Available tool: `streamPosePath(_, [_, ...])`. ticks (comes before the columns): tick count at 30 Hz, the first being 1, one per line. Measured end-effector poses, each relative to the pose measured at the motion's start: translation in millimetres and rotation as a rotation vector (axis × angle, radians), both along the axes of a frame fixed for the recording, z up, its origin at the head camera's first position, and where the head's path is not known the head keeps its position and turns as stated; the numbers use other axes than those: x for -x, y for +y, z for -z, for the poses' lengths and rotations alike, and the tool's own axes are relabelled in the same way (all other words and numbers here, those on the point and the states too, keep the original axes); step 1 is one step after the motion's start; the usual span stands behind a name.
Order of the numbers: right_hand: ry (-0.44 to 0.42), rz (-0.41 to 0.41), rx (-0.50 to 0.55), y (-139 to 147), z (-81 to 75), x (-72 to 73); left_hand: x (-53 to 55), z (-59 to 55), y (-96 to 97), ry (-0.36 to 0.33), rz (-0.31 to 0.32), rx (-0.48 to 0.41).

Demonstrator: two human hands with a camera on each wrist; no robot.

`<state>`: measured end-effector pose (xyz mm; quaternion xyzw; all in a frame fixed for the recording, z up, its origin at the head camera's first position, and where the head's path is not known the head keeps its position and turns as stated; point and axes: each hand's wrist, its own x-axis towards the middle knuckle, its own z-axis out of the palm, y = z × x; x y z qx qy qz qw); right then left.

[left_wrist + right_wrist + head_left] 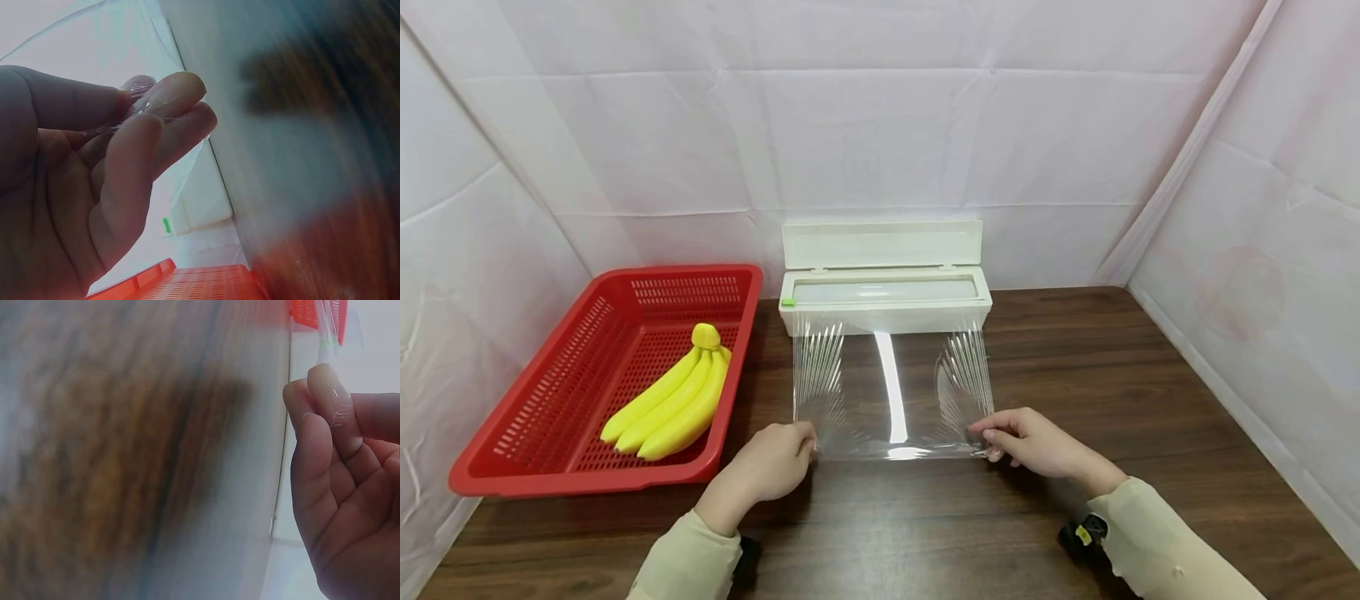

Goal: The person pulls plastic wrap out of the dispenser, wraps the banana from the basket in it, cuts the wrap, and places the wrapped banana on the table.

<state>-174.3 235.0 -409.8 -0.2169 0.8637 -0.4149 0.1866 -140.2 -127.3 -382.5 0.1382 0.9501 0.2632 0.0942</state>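
A sheet of clear plastic wrap [865, 392] stretches from a white dispenser box [887, 318] toward me, creased along both sides. My left hand [775, 458] pinches its near left corner; in the left wrist view, crumpled film shows between the thumb and fingers [178, 94]. At the near right corner, my right hand [1037, 442] pinches the film between thumb and fingers [331, 403]. The dispenser's lid [882, 244] stands raised at the back, and a small green slider [787, 302] sits at the left end of its front edge.
Left of the film stands a red perforated basket [741, 358] with a bunch of yellow bananas [673, 404] inside. Everything rests on a dark wooden table [1090, 358]. White sheeting [865, 142] hangs behind and at both sides.
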Motion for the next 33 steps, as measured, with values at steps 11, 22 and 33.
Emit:
streamPosePath(11, [-0.011,-0.014,-0.029,-0.1,3.9,-0.6,-2.2,0.8,0.9,0.014,-0.004,0.036])
streamPosePath(22, [-0.040,-0.034,-0.021,-0.8,2.3,-1.3,-2.6,1.7,2.0,-0.007,0.001,0.057])
streamPosePath(33, [-0.054,-0.052,-0.048,-3.0,-0.3,-1.9,-4.7,0.9,3.7,-0.028,-0.009,0.094])
